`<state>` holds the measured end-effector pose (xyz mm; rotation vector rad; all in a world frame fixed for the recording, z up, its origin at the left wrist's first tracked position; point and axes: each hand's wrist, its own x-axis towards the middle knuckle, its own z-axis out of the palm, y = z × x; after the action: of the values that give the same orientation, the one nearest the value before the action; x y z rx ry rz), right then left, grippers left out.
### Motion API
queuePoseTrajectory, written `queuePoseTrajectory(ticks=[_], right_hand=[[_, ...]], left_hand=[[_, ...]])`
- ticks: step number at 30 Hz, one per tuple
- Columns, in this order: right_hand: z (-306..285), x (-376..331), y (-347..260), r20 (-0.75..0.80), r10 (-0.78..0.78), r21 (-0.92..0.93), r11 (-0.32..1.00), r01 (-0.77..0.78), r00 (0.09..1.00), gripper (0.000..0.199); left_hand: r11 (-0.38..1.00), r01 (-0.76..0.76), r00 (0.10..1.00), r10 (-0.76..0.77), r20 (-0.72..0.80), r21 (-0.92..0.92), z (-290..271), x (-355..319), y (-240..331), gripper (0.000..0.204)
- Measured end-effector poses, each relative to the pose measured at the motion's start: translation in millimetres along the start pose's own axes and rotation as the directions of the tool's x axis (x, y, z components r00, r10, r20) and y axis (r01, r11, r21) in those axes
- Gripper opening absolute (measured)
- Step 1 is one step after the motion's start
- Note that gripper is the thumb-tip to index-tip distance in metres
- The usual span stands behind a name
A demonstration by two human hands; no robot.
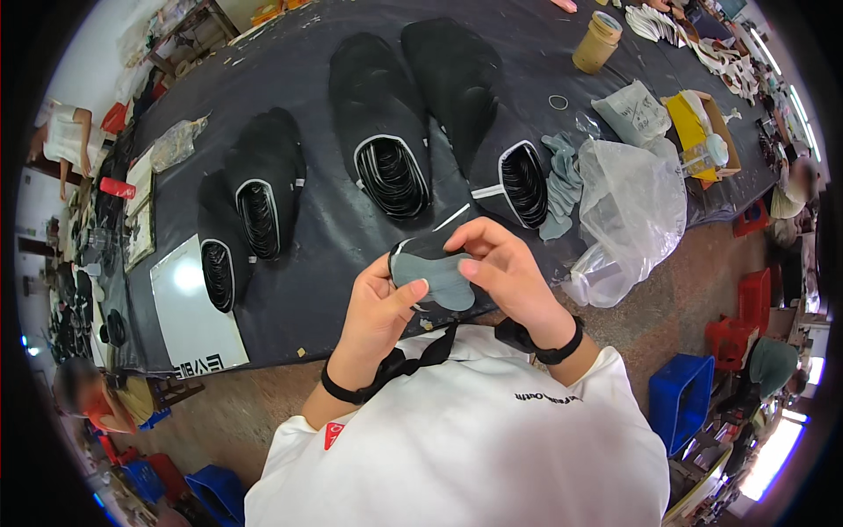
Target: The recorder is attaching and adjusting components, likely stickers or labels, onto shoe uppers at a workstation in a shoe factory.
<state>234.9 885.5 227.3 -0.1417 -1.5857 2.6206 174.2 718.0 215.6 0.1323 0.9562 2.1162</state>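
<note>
Close in front of my chest, both hands hold a grey fabric piece (pixel 445 281) with rounded lobes against a black shoe upper (pixel 430 243) that has a thin white edge. My left hand (pixel 373 303) grips the left side, its thumb pressed flat on the grey fabric. From the right, my right hand (pixel 507 270) pinches the edge between thumb and bent fingers. Just beyond stand long nested stacks of black shoe uppers, one in the middle (pixel 391 176) and another (pixel 524 184) to its right. A loose pile of similar grey pieces (pixel 562 186) lies beside them.
Smaller black stacks (pixel 257 220) and a white board (pixel 198 303) lie on the dark-covered table (pixel 307 290). At right are a clear plastic bag (pixel 632 211), a yellow-brown jar (pixel 597 42) and a cardboard box (pixel 702 132). Blue crates (pixel 682 400) stand on the floor; other people sit farther off.
</note>
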Motion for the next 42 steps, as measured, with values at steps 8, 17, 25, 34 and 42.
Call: queuePoseTrajectory(ticks=[8,17,25,34,42], right_hand=[[48,27,20,-0.024,0.121,0.127,0.985,-0.117,0.992,0.009],[104,47,56,-0.09,0.058,-0.145,0.987,-0.07,0.994,0.013],[133,50,76,-0.265,-0.037,-0.08,0.997,0.016,0.964,0.019],[159,41,89,-0.195,-0.185,-0.431,0.898,0.085,0.963,0.018],[176,45,87,-0.18,-0.124,-0.143,0.985,0.098,0.976,0.008]], left_hand=[[0.965,-0.153,0.988,0.154,0.014,0.215,-43,-25,29,0.033],[0.935,-0.121,0.992,0.099,0.083,0.332,-84,-51,72,0.03],[0.98,-0.164,0.983,0.153,-0.101,-0.111,-99,-64,72,0.029],[0.963,-0.2,0.979,0.188,-0.084,-0.179,-115,-70,87,0.028],[0.953,-0.179,0.982,0.189,0.022,-0.244,-124,-79,100,0.036]])
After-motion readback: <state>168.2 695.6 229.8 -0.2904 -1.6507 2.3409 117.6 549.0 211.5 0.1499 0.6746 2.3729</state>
